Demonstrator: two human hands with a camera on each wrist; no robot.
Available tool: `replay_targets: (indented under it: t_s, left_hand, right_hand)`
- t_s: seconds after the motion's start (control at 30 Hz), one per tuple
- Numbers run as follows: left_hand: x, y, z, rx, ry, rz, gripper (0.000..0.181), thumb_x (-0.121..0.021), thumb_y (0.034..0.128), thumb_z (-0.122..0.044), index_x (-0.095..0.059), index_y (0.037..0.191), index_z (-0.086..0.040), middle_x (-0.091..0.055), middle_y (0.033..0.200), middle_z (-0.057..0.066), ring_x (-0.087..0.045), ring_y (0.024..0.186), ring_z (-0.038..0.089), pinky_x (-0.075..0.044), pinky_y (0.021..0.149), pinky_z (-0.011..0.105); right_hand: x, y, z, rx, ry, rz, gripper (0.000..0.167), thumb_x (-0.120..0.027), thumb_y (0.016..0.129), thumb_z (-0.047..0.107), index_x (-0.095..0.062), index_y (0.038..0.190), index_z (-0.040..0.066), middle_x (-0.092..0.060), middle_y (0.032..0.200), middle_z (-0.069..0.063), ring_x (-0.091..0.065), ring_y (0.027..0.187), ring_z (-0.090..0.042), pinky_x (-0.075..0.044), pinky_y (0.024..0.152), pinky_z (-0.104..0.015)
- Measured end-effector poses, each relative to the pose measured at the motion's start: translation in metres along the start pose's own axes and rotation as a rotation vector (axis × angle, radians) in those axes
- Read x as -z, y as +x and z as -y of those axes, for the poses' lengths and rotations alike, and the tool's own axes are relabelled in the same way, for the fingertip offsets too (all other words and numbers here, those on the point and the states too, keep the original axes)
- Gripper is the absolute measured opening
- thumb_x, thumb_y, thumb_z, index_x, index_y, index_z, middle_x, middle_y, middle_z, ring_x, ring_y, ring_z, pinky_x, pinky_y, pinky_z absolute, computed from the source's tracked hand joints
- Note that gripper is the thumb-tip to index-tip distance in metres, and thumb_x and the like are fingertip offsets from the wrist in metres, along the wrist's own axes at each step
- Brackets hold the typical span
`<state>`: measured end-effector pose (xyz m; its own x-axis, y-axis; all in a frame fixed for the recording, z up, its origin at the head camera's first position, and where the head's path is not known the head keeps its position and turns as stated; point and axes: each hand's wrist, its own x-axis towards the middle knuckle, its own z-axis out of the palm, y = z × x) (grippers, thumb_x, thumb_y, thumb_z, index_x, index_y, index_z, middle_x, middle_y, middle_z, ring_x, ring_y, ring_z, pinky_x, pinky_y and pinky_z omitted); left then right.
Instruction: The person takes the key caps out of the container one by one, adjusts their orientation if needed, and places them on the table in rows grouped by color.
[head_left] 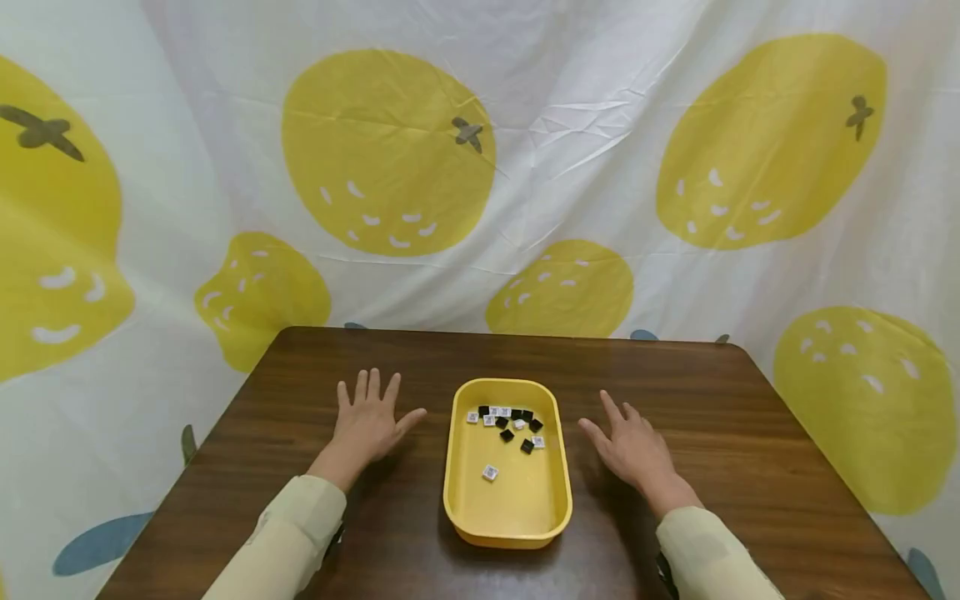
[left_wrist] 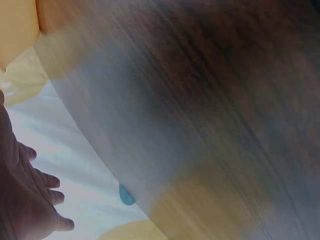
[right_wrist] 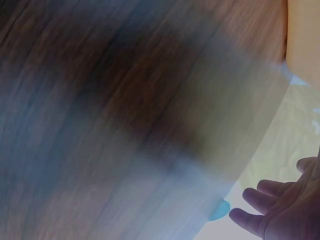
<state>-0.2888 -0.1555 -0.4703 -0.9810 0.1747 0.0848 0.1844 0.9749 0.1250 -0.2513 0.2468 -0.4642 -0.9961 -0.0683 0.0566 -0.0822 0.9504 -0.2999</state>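
A yellow tray stands on the table between the two hands, with several small black and white square pieces inside, mostly towards its far end. One white piece lies apart, nearer the middle. To the tray's left is the left hand, fingers spread and holding nothing. The right hand is at the tray's right, its fingers extended and also holding nothing. Neither hand touches the tray. In the left wrist view the left hand shows at the left edge; the right wrist view has the right hand at lower right.
The dark brown wooden table has its far edge close to a hanging white cloth printed with yellow lemons. Part of the yellow tray shows at the upper left of the left wrist view.
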Motion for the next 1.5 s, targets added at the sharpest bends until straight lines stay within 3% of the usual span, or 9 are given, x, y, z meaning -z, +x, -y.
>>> replay_targets:
  t_s: [0.27, 0.6, 0.77, 0.97, 1.3, 1.5]
  left_hand:
    - [0.007, 0.001, -0.006, -0.025, -0.037, -0.031, 0.085, -0.04, 0.0968, -0.067, -0.028, 0.156, -0.007, -0.02, 0.157, 0.031, -0.011, 0.147, 0.046, -0.003, 0.111, 0.068]
    - [0.013, 0.002, -0.015, -0.048, -0.09, -0.063, 0.081, -0.049, 0.0971, -0.06, -0.029, 0.156, -0.007, -0.03, 0.154, 0.028, -0.023, 0.144, 0.044, -0.012, 0.111, 0.067]
    - [0.015, 0.002, -0.021, -0.074, -0.101, -0.085, 0.079, -0.052, 0.0967, -0.058, -0.033, 0.154, -0.007, -0.034, 0.152, 0.027, -0.028, 0.142, 0.044, -0.017, 0.11, 0.067]
    - [0.019, 0.003, -0.033, -0.109, -0.137, -0.065, 0.077, -0.056, 0.0962, -0.054, -0.033, 0.154, -0.008, -0.033, 0.154, 0.024, -0.026, 0.144, 0.041, -0.019, 0.112, 0.064]
    - [0.021, 0.0, -0.051, -0.263, -0.165, -0.121, 0.068, -0.066, 0.0928, -0.046, -0.047, 0.147, -0.009, -0.043, 0.149, 0.021, -0.035, 0.14, 0.038, -0.026, 0.111, 0.058]
    - [0.021, -0.002, -0.062, -0.342, -0.181, -0.117, 0.065, -0.07, 0.0909, -0.045, -0.052, 0.143, -0.01, -0.044, 0.148, 0.019, -0.037, 0.139, 0.037, -0.028, 0.111, 0.056]
  right_hand:
    - [0.005, -0.001, 0.006, 0.011, 0.067, 0.002, 0.072, -0.036, 0.104, 0.053, -0.024, 0.157, 0.006, -0.038, 0.143, -0.039, -0.043, 0.124, -0.058, -0.037, 0.097, -0.068]
    - [0.0, -0.001, 0.012, 0.025, 0.177, 0.008, 0.064, -0.04, 0.105, 0.045, -0.029, 0.156, 0.008, -0.043, 0.143, -0.034, -0.041, 0.13, -0.053, -0.035, 0.101, -0.066]
    - [-0.002, -0.001, 0.018, 0.037, 0.23, -0.008, 0.061, -0.046, 0.104, 0.042, -0.034, 0.155, 0.01, -0.056, 0.133, -0.027, -0.053, 0.122, -0.046, -0.038, 0.099, -0.062]
    - [0.001, -0.002, 0.03, 0.061, 0.296, -0.009, 0.058, -0.05, 0.104, 0.037, -0.037, 0.154, 0.012, -0.062, 0.127, -0.021, -0.061, 0.112, -0.038, -0.043, 0.095, -0.059]
    - [-0.007, -0.002, 0.038, 0.062, 0.355, -0.013, 0.052, -0.055, 0.102, 0.032, -0.045, 0.15, 0.015, -0.067, 0.115, -0.011, -0.064, 0.103, -0.028, -0.049, 0.09, -0.052]
    - [-0.006, -0.004, 0.041, 0.043, 0.393, 0.012, 0.049, -0.057, 0.101, 0.029, -0.049, 0.147, 0.014, -0.067, 0.115, -0.011, -0.064, 0.102, -0.028, -0.049, 0.089, -0.052]
